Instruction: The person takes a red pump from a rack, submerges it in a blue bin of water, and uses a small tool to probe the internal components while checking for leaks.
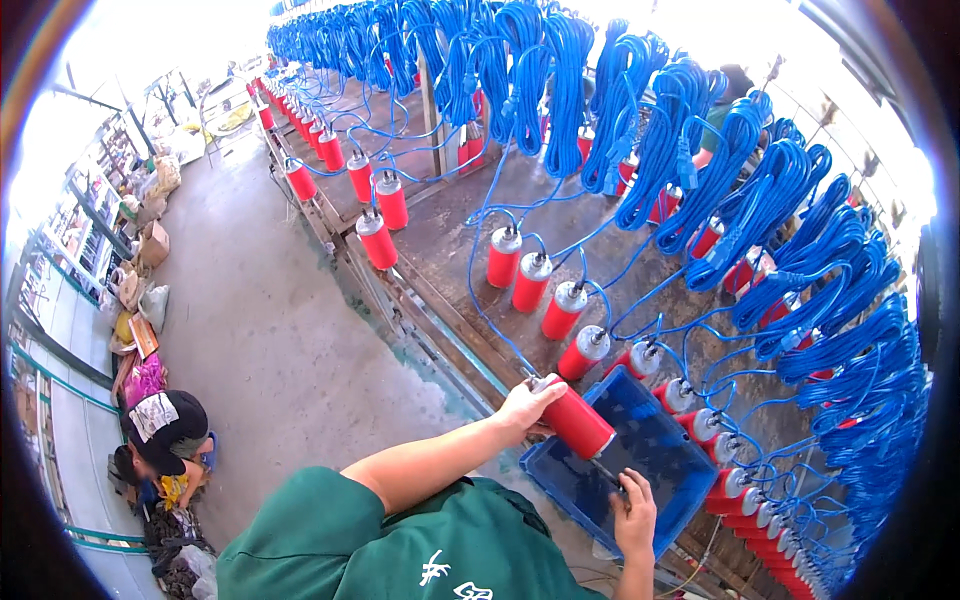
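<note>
My left hand [526, 410] is wrapped round the capped end of a red cylinder [582, 418], a pump-like part with a grey metal end. It is tilted above a blue plastic crate [562, 492]. From its capped end a blue cable [492, 328] runs up toward the table. At the cylinder's other end, my right hand [635, 512] grips a thin dark rod-like tool [604, 471]. The tool's tip meets or nearly meets the cylinder's end face; I cannot tell which. Its exact kind is unclear.
Several red cylinders [533, 282] stand on the dark table [440, 262], wired to hanging blue cable coils [660, 150]. More line its left edge and lower right. A crouching person [170, 440] is on the floor at left, near bags and a box [152, 243].
</note>
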A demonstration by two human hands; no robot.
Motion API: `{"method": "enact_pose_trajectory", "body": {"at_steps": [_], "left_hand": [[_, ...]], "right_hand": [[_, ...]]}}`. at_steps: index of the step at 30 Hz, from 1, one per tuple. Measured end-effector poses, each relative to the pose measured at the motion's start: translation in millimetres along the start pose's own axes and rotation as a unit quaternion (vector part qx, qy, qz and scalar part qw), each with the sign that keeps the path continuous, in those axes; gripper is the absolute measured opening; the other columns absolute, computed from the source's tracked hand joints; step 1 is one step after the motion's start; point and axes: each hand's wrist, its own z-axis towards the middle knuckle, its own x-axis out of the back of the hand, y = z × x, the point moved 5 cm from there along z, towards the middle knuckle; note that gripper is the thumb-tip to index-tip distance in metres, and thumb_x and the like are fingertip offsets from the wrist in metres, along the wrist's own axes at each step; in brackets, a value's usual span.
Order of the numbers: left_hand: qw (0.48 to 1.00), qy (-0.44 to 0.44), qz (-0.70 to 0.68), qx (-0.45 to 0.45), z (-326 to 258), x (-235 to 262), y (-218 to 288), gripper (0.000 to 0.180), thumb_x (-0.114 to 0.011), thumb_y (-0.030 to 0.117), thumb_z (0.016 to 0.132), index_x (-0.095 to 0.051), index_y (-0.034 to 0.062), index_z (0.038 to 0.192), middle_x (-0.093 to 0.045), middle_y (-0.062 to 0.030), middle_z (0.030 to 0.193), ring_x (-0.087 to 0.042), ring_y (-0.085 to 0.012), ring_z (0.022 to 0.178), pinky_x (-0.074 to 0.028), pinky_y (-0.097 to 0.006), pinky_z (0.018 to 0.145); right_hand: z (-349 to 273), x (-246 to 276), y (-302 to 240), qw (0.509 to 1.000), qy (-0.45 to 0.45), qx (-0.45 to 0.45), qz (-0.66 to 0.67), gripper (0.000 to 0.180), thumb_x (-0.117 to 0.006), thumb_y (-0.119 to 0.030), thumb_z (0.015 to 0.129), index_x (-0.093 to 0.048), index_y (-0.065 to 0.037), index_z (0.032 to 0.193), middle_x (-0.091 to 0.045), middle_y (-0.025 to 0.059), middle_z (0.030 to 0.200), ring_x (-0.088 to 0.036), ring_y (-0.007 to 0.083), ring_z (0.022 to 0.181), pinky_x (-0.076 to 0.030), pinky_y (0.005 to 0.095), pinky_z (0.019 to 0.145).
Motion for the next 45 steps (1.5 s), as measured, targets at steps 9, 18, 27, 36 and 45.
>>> {"method": "enact_pose_trajectory", "body": {"at_steps": [9, 18, 27, 36, 45], "left_hand": [[1.0, 0.005, 0.007, -0.017, -3, 2, 0, 0.071, -0.081, 0.048, 0.089, -0.05, 0.0091, 0.139, -0.065, -0.0114, 0.128, -0.069, -0.0273, 0.113, -0.065, -0.051, 0.077], [0.999, -0.003, 0.019, -0.027, -4, -3, 3, 0.067, -0.081, 0.048, 0.089, -0.053, 0.0098, 0.136, -0.066, -0.0111, 0.126, -0.069, -0.0263, 0.113, -0.065, -0.049, 0.076], [1.0, 0.005, 0.01, -0.02, 0, -4, -1, 0.058, -0.079, 0.047, 0.091, -0.056, 0.0125, 0.133, -0.067, -0.0082, 0.122, -0.068, -0.0247, 0.111, -0.065, -0.049, 0.073], [0.999, 0.001, -0.011, -0.045, 7, 5, -8, 0.058, -0.082, 0.039, 0.09, -0.054, 0.0114, 0.133, -0.065, -0.0073, 0.122, -0.069, -0.0236, 0.106, -0.067, -0.045, 0.067], [0.997, -0.011, 0.05, -0.063, 10, 1, -7, 0.057, -0.076, 0.049, 0.091, -0.06, 0.0111, 0.129, -0.07, -0.0108, 0.118, -0.073, -0.0279, 0.104, -0.066, -0.049, 0.077]], "right_hand": [[-16, -49, 46, 0.725, 0.009, -0.462, 0.511, 0.026, -0.064, -0.027, 0.106, -0.064, -0.006, 0.123, -0.064, 0.0068, 0.073, -0.058, 0.0135, 0.055, -0.049, 0.0265, 0.05], [-7, -35, 54, 0.871, -0.006, -0.322, 0.371, 0.038, -0.068, -0.028, 0.105, -0.066, 0.005, 0.124, -0.068, 0.0096, 0.079, -0.068, 0.0177, 0.064, -0.056, 0.0281, 0.057], [0, -5, 8, 0.994, 0.001, -0.108, 0.014, 0.047, -0.08, -0.026, 0.093, -0.066, -0.001, 0.13, -0.068, 0.011, 0.089, -0.065, 0.0192, 0.075, -0.051, 0.0348, 0.066], [-4, -37, 51, 0.825, -0.034, -0.417, 0.38, 0.045, -0.071, -0.048, 0.099, -0.071, -0.004, 0.089, -0.045, -0.0038, 0.056, -0.041, 0.008, 0.044, -0.026, 0.0269, 0.041], [4, -17, 47, 0.867, -0.044, -0.405, 0.288, 0.037, -0.071, -0.037, 0.102, -0.073, 0.0, 0.105, -0.063, 0.0036, 0.07, -0.057, 0.0125, 0.058, -0.045, 0.0281, 0.054]]}}
